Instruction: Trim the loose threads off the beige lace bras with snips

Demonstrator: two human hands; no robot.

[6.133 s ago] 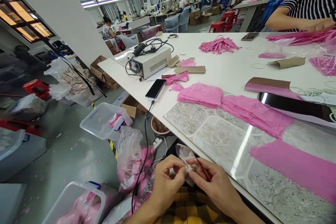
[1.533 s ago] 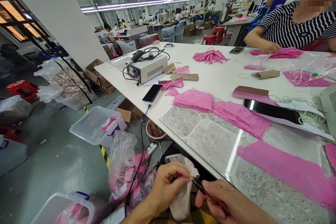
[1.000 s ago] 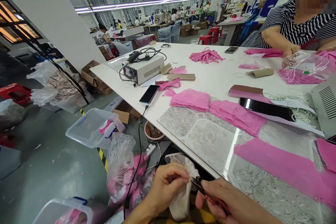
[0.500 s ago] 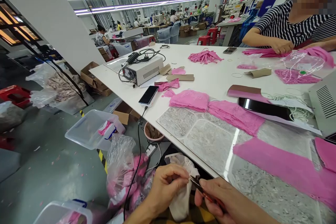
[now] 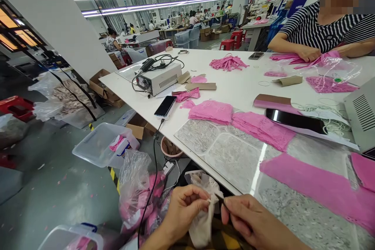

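My left hand [image 5: 185, 208] pinches a bit of cream-coloured cloth [image 5: 202, 229] at the fingertips. The cloth hangs below them, just off the table's near edge, and its upper end has a lacy or perforated look. In my right hand [image 5: 250, 216] is a small pair of scissors [image 5: 219, 198]. Their dark blades point left toward the pinched spot, slightly apart from my left fingertips, and my fingers hide the handles.
On the white table [image 5: 249, 78] lie pink lace stacks [image 5: 211, 111], a flat pink piece [image 5: 316, 181], a phone [image 5: 165, 107] and a grey box with cables [image 5: 164, 80]. A co-worker in stripes [image 5: 331, 31] handles pink strips opposite. Plastic bags [image 5: 134, 179] and bins [image 5: 101, 144] stand below left.
The scissors have drawn back a little from my left fingertips, and their orange handles have turned out of sight. Across the table, the co-worker's hand has moved left and down onto the pink strips.
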